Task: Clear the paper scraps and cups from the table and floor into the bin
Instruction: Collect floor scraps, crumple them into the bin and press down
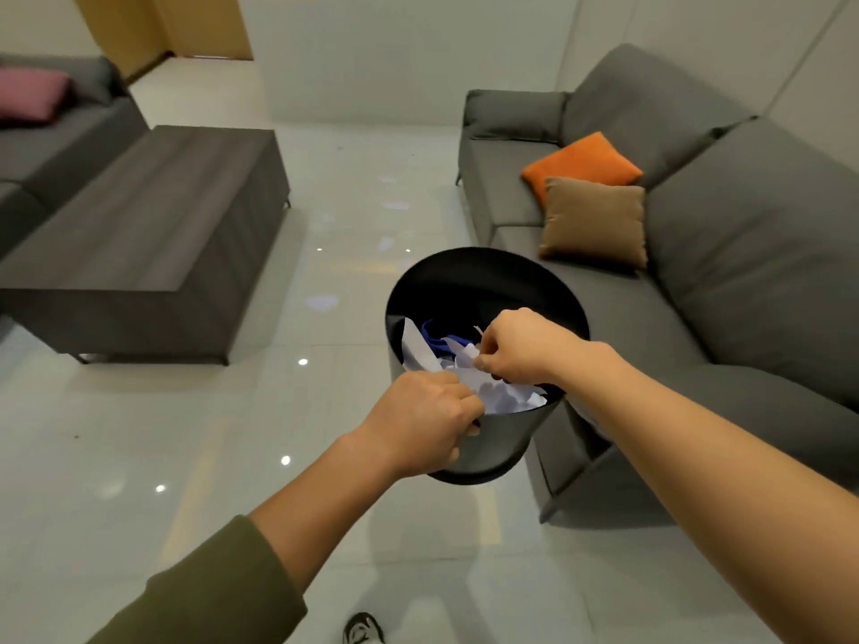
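A round black bin (483, 285) hangs above the floor, tilted towards me. My left hand (420, 418) grips its near rim. White paper scraps (502, 395) and a blue piece (434, 339) fill the lower half of the bin. My right hand (520, 348) reaches over the bin's mouth, and its curled fingers pinch a white scrap lying on the pile. More pale scraps lie on the shiny floor beyond the bin, one (323, 302) near the table corner and others (395, 206) further off.
A low dark wooden table (153, 253) stands at the left. A grey sofa (725, 253) with an orange cushion (581, 162) and a brown cushion (595, 223) runs along the right, close behind the bin. Another grey sofa with a pink cushion (30, 97) is at far left.
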`<control>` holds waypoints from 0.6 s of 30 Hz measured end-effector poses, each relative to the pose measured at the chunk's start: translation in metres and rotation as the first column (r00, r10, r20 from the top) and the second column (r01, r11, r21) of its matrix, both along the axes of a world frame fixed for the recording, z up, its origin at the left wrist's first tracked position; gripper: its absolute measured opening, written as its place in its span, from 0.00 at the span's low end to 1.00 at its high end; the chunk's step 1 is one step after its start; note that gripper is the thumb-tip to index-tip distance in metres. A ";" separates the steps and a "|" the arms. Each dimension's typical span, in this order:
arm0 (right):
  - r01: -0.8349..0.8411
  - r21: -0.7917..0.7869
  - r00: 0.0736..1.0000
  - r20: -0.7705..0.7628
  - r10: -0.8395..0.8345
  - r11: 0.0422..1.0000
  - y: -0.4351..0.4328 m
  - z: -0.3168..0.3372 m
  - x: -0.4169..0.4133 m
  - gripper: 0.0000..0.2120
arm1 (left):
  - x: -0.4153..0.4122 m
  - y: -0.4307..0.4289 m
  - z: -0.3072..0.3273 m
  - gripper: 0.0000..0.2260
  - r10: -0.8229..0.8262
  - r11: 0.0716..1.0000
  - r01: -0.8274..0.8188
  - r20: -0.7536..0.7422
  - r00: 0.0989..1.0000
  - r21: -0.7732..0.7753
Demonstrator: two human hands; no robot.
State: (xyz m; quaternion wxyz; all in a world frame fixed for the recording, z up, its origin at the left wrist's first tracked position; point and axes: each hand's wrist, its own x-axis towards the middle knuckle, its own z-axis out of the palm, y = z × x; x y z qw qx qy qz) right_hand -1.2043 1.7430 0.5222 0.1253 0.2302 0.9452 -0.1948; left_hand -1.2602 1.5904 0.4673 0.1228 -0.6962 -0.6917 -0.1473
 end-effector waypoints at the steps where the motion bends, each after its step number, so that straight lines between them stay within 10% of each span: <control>1: -0.006 -0.003 1.000 -0.017 0.006 1.000 -0.004 -0.002 -0.019 0.17 | -0.017 -0.005 -0.002 0.11 0.015 1.000 -0.015 0.003 1.000 -0.008; 18: -0.194 -0.007 0.977 -0.085 0.193 0.981 0.016 -0.037 -0.312 0.14 | -0.289 0.004 -0.040 0.10 0.341 0.939 -0.335 0.072 0.937 -0.078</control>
